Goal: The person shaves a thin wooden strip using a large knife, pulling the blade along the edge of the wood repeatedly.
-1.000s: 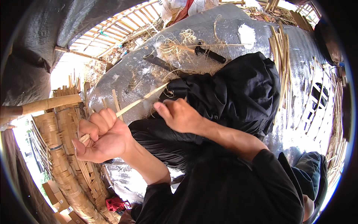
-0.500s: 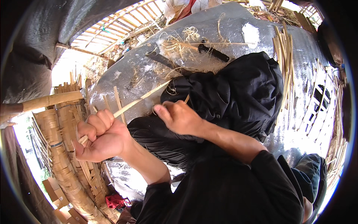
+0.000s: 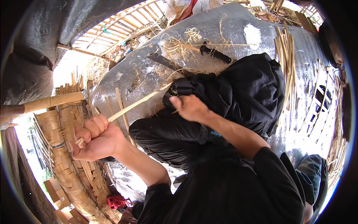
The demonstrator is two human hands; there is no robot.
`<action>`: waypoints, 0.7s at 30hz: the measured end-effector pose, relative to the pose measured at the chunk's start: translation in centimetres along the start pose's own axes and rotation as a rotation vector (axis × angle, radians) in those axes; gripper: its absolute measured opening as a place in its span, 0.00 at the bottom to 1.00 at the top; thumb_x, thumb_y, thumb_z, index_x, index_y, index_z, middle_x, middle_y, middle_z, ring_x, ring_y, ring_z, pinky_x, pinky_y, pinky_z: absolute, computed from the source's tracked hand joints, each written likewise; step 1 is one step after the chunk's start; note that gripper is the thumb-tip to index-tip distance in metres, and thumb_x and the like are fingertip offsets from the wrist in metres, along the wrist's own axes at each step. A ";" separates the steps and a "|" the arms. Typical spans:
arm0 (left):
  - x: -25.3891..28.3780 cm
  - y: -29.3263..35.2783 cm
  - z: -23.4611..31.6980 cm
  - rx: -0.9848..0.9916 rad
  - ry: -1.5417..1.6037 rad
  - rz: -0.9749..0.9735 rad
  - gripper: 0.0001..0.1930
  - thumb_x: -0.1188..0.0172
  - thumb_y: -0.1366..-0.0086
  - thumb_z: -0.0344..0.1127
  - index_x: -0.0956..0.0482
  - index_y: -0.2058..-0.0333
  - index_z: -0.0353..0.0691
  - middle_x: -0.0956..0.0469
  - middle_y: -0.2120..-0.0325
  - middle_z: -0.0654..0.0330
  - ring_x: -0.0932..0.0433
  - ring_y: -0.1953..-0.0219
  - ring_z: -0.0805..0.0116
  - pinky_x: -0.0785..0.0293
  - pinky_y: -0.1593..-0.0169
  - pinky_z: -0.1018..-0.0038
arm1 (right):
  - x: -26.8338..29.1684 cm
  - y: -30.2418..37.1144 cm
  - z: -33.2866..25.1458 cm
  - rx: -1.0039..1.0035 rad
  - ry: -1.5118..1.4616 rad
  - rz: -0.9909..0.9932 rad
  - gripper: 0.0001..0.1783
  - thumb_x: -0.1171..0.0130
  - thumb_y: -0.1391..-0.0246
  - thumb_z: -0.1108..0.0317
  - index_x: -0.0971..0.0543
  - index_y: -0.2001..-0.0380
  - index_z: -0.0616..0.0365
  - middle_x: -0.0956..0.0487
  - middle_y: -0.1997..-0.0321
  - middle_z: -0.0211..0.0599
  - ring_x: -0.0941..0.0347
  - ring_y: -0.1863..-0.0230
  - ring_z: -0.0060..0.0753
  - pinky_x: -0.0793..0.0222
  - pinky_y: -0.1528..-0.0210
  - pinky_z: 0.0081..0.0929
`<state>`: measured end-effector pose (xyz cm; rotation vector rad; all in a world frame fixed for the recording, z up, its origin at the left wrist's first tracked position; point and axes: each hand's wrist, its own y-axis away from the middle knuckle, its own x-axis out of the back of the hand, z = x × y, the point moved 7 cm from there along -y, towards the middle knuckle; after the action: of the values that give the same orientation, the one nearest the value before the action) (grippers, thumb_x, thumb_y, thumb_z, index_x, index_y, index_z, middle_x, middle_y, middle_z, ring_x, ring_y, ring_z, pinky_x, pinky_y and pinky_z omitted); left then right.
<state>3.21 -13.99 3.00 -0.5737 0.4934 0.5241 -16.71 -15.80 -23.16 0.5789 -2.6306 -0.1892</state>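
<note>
My left hand (image 3: 97,139) is closed around a pale bamboo strip (image 3: 140,101). The strip slants up and to the right, its far end beside my black-clad knee, and its short near end pokes out below the fingers. My right hand (image 3: 189,107) is closed over my lap, to the right of the strip, thumb pointing left. A small brownish piece shows at its lower edge; what it belongs to is hidden by the hand. Thin curled shavings (image 3: 192,35) lie beyond my knees.
On the grey sheet (image 3: 123,74) lie a long dark flat piece (image 3: 164,61) and a black-handled tool (image 3: 218,55). A bundle of bamboo strips (image 3: 285,63) lies right of my legs. Woven bamboo (image 3: 69,168) stands at left, under a bamboo pole (image 3: 54,101). Cardboard boxes (image 3: 57,192) sit lower left.
My right hand has moved up and to the right, away from the strip's middle. My left hand has shifted slightly left and down, still gripping the strip.
</note>
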 end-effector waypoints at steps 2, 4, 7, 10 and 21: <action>0.0 0.7 0.2 -0.003 0.003 0.003 0.26 0.54 0.36 0.56 0.52 0.85 0.51 0.59 0.91 0.71 0.63 0.85 0.77 0.65 0.78 0.74 | -0.4 -1.3 4.3 -0.044 0.116 -0.017 0.39 0.60 0.32 0.42 0.19 0.73 0.71 0.21 0.74 0.66 0.21 0.66 0.67 0.24 0.58 0.51; -0.1 0.8 0.2 -0.030 0.000 0.007 0.26 0.54 0.37 0.56 0.53 0.85 0.52 0.60 0.91 0.71 0.64 0.85 0.77 0.65 0.78 0.74 | -0.7 -1.8 4.6 0.020 0.236 -0.032 0.40 0.61 0.32 0.41 0.19 0.73 0.71 0.21 0.73 0.66 0.21 0.65 0.66 0.24 0.56 0.51; 0.2 0.3 0.2 -0.077 -0.017 0.040 0.26 0.53 0.38 0.55 0.54 0.85 0.52 0.60 0.90 0.71 0.64 0.85 0.77 0.65 0.78 0.74 | 0.8 -1.2 -0.6 -0.019 0.237 -0.100 0.40 0.61 0.33 0.40 0.19 0.73 0.70 0.20 0.72 0.64 0.21 0.65 0.66 0.24 0.54 0.51; 1.0 -0.1 0.5 -0.064 -0.060 0.090 0.26 0.53 0.39 0.55 0.54 0.85 0.52 0.60 0.90 0.71 0.64 0.85 0.77 0.65 0.78 0.74 | 1.0 0.0 -0.9 -0.020 0.115 -0.058 0.40 0.60 0.33 0.40 0.19 0.72 0.71 0.20 0.74 0.62 0.21 0.65 0.66 0.25 0.53 0.52; 2.7 -0.6 1.3 -0.103 -0.072 0.161 0.24 0.54 0.39 0.54 0.53 0.86 0.51 0.60 0.90 0.71 0.64 0.85 0.76 0.65 0.78 0.73 | 2.4 1.3 1.1 -0.106 0.265 -0.178 0.39 0.62 0.31 0.42 0.19 0.71 0.71 0.20 0.68 0.67 0.22 0.58 0.67 0.27 0.49 0.51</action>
<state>5.95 -12.81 2.65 -0.6148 0.4477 0.7241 -19.66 -15.60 -22.91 0.7477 -2.2992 -0.2834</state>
